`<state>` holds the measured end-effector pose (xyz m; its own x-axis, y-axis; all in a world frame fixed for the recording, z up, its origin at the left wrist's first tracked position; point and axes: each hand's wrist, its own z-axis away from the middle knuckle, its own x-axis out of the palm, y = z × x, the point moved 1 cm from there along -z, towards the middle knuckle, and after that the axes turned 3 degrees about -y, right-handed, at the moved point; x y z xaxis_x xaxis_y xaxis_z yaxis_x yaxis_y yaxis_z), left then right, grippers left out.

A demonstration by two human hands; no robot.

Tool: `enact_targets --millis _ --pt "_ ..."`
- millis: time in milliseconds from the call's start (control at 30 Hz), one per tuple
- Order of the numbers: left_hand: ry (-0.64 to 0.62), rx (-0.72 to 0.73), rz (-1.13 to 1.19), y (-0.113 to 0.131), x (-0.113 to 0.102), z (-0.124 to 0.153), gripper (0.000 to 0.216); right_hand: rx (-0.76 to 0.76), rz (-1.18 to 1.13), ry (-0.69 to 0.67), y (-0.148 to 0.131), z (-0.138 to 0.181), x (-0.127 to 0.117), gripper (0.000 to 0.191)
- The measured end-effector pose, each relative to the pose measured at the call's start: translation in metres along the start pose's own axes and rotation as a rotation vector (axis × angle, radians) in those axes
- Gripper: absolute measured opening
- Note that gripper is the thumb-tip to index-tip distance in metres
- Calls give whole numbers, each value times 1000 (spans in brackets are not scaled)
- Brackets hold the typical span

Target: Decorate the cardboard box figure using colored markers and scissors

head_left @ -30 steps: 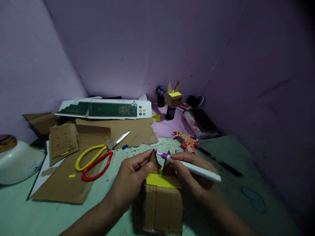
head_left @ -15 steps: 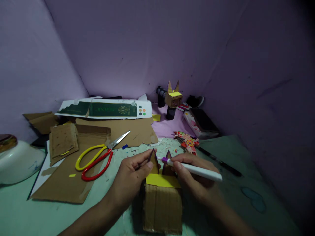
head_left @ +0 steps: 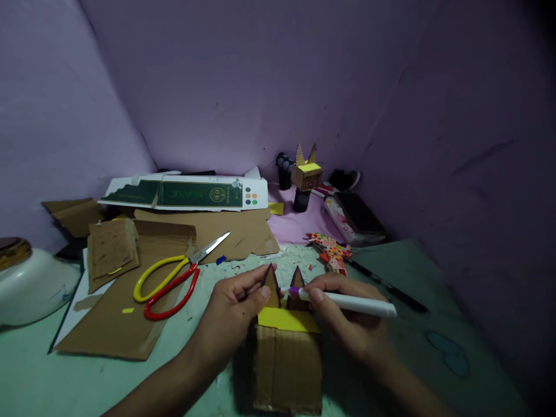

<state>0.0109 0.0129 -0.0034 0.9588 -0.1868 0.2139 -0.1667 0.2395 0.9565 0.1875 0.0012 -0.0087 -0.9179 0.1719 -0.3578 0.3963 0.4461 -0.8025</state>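
A small cardboard box [head_left: 287, 368] with a yellow top [head_left: 286, 319] and two pointed cardboard ears stands near the front of the table. My left hand [head_left: 234, 315] pinches the left ear [head_left: 272, 285] between thumb and fingers. My right hand [head_left: 347, 324] is closed round a white marker [head_left: 347, 302] with a purple tip. The tip touches the low part of the right ear [head_left: 297, 278].
Scissors [head_left: 171, 277] with one yellow and one red handle lie on cardboard sheets [head_left: 117, 324] to the left. Behind them lies a flattened green and white carton [head_left: 186, 193]. A second eared cardboard figure [head_left: 306, 172] stands at the back. A white bowl [head_left: 35, 284] sits far left, patterned paper scraps [head_left: 332, 249] to the right.
The marker tip has moved down from near the ears' tops to the lower part of the right ear. My left hand has kept its pinch on the left ear.
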Motion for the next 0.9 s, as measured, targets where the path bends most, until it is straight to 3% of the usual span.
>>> enact_targets --millis 333,500,900 --pt "-1 -12 6 -1 -1 1 44 26 -36 -16 -1 1 1 21" --pt "-12 -32 24 -2 -1 0 42 -26 -4 9 -1 0 -3 20" --pt "-6 -6 40 0 0 0 40 -150 55 -88 -3 -7 -3 23"
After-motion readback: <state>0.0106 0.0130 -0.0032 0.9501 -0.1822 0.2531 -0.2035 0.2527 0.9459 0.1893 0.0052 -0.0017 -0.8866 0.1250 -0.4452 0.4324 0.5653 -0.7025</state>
